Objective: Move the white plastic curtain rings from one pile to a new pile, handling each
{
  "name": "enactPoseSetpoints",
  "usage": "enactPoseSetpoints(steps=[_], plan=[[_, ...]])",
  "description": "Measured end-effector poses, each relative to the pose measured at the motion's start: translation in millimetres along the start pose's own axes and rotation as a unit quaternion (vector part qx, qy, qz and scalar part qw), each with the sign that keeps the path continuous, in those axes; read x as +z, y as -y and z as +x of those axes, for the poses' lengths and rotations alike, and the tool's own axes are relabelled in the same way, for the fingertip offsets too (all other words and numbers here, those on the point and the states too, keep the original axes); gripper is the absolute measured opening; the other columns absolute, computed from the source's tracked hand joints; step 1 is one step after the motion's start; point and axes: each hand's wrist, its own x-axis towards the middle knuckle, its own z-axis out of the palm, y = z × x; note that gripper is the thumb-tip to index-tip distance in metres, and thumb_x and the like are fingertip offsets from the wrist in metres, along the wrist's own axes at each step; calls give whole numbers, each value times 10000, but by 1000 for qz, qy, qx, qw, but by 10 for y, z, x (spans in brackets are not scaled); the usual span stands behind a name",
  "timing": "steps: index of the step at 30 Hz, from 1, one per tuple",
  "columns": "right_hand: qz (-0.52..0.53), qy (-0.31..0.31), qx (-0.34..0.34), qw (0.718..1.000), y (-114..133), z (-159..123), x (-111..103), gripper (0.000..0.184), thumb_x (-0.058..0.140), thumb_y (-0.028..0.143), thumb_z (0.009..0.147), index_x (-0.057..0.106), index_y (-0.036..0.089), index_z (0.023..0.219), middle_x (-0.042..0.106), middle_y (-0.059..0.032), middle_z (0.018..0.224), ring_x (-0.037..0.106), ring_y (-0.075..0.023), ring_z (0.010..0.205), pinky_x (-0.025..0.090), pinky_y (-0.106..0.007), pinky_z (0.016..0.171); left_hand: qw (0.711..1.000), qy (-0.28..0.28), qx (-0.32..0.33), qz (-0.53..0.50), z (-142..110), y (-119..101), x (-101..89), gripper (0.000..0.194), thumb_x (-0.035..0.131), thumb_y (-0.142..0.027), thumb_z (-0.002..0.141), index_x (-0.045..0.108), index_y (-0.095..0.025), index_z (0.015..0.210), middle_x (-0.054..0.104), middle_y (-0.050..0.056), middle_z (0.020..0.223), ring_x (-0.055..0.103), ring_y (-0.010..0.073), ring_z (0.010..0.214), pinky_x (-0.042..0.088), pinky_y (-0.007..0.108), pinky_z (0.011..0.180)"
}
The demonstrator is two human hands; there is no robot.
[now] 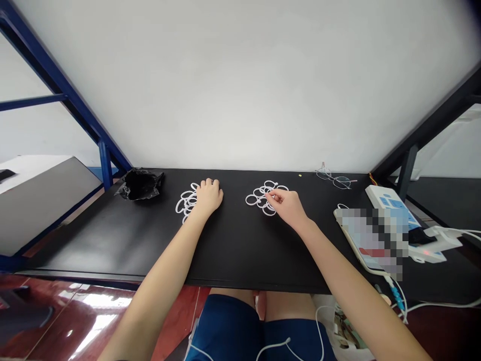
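Note:
Two heaps of white rings lie on the black table (233,240). My left hand (209,196) rests with curled fingers on the right edge of the left heap of white rings (187,201); what its fingers hold is hidden. My right hand (287,204) pinches a ring at the right side of the right heap of white rings (263,195), thumb and forefinger pressed together.
A crumpled black bag (141,183) lies at the back left. A pair of glasses (334,178) lies at the back right. A phone (370,235), white power strips (391,200) and cables crowd the right edge. Blue frame bars (75,105) rise at the left.

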Motion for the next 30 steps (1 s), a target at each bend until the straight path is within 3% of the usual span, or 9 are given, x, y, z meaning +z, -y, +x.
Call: enactPoseSetpoints(steps=[9,15,17,20,25,27,30], plan=[[5,4,9,1000,36,8,-14,298,540,409,851,644,186,683,489,15,495,416,-113,467,338,-254,511,996,0,76,-38,-48,-134,-41,287,440,-149,862,558,-179,1122,614,129,1061,550,288,990,467,372,786],[2,-5,2,1000,33,4,-10,311,534,421,857,662,186,701,519,8,505,436,-114,468,345,-257,514,980,-37,72,-180,-14,-125,-73,176,499,-140,814,596,-207,945,690,62,864,642,229,816,494,339,726],[4,-10,1,1000,30,3,-8,312,535,426,857,667,184,711,526,6,509,438,-114,466,346,-258,510,954,-59,83,-282,10,-137,-56,106,530,-158,799,605,-198,862,692,45,801,651,196,761,512,326,729],[12,-14,-1,1000,42,-1,0,308,540,425,860,676,179,734,527,7,509,439,-113,461,355,-263,515,883,-60,80,-458,19,-218,-37,84,612,-242,771,614,-165,805,691,48,774,660,163,725,536,300,708],[46,46,-19,998,105,-25,31,312,602,481,822,686,182,857,591,1,596,470,-105,478,374,-252,511,738,91,75,-664,-90,-464,-63,257,727,-311,705,613,-126,840,696,68,783,682,169,739,558,316,705],[42,80,-32,995,126,-33,42,290,632,473,802,673,187,817,578,11,588,465,-102,486,368,-247,510,707,127,71,-692,-145,-541,-70,268,753,-293,687,615,-119,837,695,63,774,683,165,742,561,328,732],[25,94,-49,994,136,-37,52,254,644,417,801,635,184,700,555,17,573,461,-103,513,359,-248,526,689,145,65,-707,-192,-596,-65,269,766,-276,681,616,-114,834,694,56,770,682,160,747,561,334,754]])
